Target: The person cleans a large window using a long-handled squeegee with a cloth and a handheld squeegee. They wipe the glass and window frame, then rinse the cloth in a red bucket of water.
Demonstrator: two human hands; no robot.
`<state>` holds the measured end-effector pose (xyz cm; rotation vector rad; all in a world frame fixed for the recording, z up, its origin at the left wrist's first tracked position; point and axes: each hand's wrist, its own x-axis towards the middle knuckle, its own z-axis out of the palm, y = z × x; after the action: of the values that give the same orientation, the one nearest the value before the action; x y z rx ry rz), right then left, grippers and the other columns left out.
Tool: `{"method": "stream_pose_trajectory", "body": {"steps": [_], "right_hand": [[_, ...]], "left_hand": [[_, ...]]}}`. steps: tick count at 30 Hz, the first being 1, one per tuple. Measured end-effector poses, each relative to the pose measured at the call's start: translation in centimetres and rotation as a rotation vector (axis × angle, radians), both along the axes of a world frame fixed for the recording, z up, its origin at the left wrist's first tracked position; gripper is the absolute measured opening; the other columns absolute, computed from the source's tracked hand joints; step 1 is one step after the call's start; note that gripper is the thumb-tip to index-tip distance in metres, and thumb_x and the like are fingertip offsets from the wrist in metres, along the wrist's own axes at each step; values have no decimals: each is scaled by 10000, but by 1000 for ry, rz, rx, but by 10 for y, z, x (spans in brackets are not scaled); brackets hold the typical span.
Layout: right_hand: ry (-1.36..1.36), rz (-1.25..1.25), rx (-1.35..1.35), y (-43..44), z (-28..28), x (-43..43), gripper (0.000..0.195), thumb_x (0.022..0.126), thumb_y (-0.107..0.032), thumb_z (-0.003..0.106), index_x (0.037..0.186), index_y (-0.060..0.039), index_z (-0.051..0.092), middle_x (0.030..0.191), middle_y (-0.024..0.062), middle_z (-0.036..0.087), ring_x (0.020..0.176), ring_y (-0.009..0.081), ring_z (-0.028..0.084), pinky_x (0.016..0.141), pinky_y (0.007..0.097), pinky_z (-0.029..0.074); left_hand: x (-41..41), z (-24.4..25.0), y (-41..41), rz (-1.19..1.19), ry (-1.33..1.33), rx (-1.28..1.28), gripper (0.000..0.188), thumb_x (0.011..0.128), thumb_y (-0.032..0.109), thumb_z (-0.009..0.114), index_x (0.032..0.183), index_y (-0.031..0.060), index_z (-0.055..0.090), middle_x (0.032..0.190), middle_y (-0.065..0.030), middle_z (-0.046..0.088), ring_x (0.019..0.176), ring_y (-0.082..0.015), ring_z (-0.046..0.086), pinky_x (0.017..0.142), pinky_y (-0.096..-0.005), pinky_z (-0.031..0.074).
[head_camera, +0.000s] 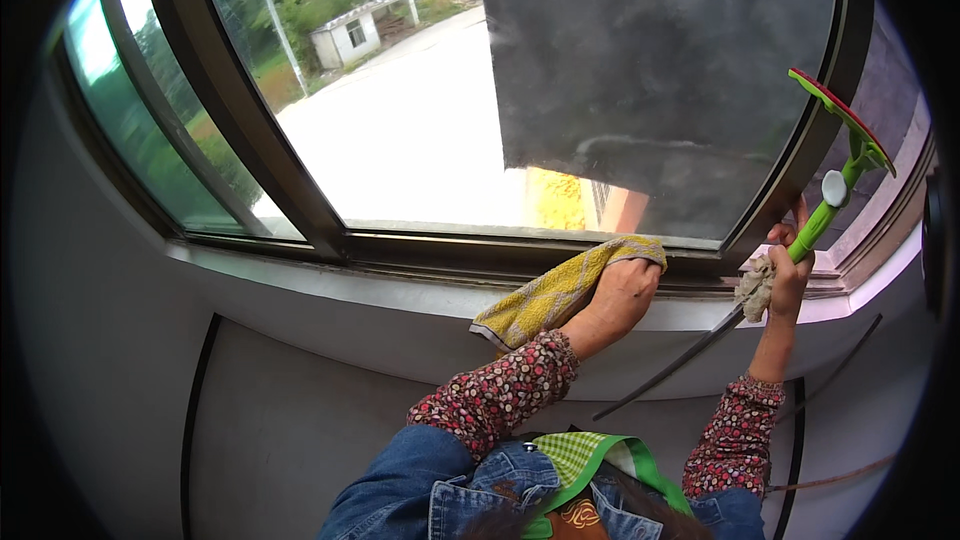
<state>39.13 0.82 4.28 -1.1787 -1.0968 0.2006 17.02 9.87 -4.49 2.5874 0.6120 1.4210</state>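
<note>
My left hand (616, 300) presses a yellow and grey checked cloth (547, 292) against the lower rail of the sliding window's dark metal frame (450, 249). Part of the cloth hangs down over the white sill. At the right, my right hand (789, 277) grips the green handle of a window squeegee (817, 229), whose head with a red edge points up beside the frame's right upright. A crumpled pale rag (756, 289) is held in the same hand, and a thin dark rod (667, 367) slants down to the left from it.
The window pane (645, 75) stands before me, with a road and small buildings beyond it. A white sill (420, 301) runs below the frame. Another glazed section (142, 112) lies at the left. Right of the frame's upright is a gap with window tracks (877, 255).
</note>
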Motion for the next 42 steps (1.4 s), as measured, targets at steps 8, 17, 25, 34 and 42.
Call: {"method": "stream_pose_trajectory", "body": {"steps": [8,17,25,34,42], "right_hand": [[-31,9,35,-4,5,0,680,643,39,432,1323,20,437,1014,47,572,760,98,475,751,226,393],[-64,108,57,-6,6,6,627,635,62,434,1259,25,483,863,53,572,762,125,496,786,251,403],[-89,87,-35,-5,2,11,448,643,50,475,1087,-11,489,743,30,518,730,120,485,715,249,406],[-95,32,66,-4,5,6,391,660,78,481,1034,-36,478,753,18,490,658,92,474,602,229,417],[-106,-10,35,-4,4,7,507,689,93,487,1181,-27,499,775,13,485,677,89,469,625,228,425]], "left_hand": [[-98,1,8,441,33,35,295,794,139,675,570,55,504,586,-110,525,548,-304,533,519,-422,405],[-81,2,2,568,59,14,140,804,94,642,697,19,593,668,-157,558,612,-345,551,560,-428,438],[10,10,-17,304,125,-2,125,736,-5,553,845,28,605,773,-146,572,705,-327,587,623,-406,480],[98,25,-36,25,181,-65,147,794,52,509,913,28,591,850,-147,570,785,-314,593,684,-401,484],[17,14,-10,110,237,-1,82,765,129,610,802,56,602,763,-107,566,704,-295,590,607,-405,470]]}}
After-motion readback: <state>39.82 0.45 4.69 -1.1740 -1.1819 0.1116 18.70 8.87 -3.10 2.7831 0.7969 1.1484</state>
